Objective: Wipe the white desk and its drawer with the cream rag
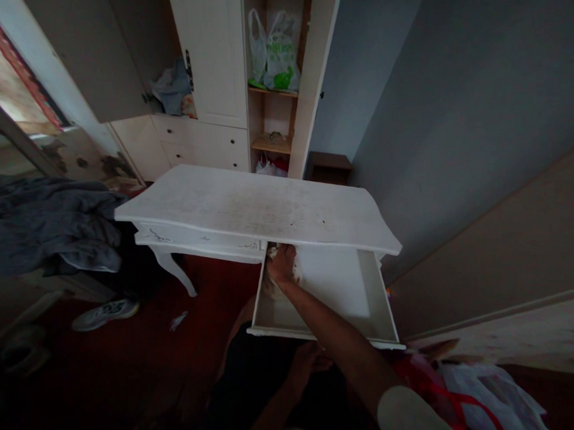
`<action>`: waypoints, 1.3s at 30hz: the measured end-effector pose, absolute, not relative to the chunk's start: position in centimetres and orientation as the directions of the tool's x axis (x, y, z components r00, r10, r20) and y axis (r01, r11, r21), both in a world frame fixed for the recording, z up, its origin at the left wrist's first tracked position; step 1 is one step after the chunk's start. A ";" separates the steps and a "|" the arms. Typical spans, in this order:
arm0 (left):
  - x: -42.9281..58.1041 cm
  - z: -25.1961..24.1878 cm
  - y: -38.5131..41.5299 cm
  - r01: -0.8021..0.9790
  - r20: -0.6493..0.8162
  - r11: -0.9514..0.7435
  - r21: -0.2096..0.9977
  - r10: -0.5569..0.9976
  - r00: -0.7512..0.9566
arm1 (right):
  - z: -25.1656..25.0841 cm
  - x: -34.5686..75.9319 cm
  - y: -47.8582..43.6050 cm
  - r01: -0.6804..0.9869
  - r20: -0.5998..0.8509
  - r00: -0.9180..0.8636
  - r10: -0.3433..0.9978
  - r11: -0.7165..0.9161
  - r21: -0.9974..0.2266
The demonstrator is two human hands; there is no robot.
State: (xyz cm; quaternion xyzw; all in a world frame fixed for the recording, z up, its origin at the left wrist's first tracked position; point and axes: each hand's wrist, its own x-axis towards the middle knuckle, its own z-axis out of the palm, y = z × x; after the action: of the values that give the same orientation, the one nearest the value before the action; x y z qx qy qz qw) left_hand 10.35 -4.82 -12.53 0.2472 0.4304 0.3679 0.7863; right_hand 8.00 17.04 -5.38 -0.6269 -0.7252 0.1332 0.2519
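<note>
My right hand (282, 264) reaches into the pulled-out drawer (342, 283) of a white table (218, 196). Its fingers are closed on a crumpled off-white cloth (274, 288) in the drawer's left back part, partly hidden by the hand. The rest of the drawer bottom shows bare and pale. Below the drawer's front edge, my left hand (310, 364) hangs over my dark-clothed lap with its fingers loosely apart and nothing visible in it.
Behind the table stands a white wardrobe (214, 64) with open doors and a plastic bag (281, 56) on a shelf. Dark clothes (49, 220) are heaped at left. A shoe (106, 314) lies on the red floor, and bags (487, 394) sit at lower right.
</note>
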 end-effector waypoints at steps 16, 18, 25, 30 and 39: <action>10.5 -13.4 -5.0 -0.447 -0.462 0.569 0.690 0.822 0.333 | -5.3 12.9 15.6 0.621 0.031 -0.538 0.842 0.421 -0.662; 10.5 -13.3 -5.1 -0.457 -0.467 0.569 0.684 0.822 0.326 | -5.4 13.2 14.6 0.586 -0.025 -0.611 0.791 0.431 -0.686; 10.7 -12.8 -5.1 -0.485 -0.475 0.559 0.673 0.829 0.296 | -4.9 13.4 11.4 0.487 -0.260 -0.852 0.455 0.505 -0.712; 10.9 -13.0 -5.1 -0.487 -0.485 0.564 0.667 0.825 0.290 | -3.5 12.8 11.1 0.463 -0.340 -0.886 0.315 0.580 -0.670; 11.0 -14.3 -5.4 -0.524 -0.422 0.507 0.685 0.862 0.283 | -2.1 12.8 11.1 0.468 -0.423 -0.874 0.239 0.644 -0.605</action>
State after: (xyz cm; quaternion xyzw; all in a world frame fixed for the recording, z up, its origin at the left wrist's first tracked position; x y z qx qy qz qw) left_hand 10.98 -5.41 -14.33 0.2130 0.3967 0.4485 0.7721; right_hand 12.80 11.08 -2.08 -0.1979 -0.8934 0.3727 -0.1541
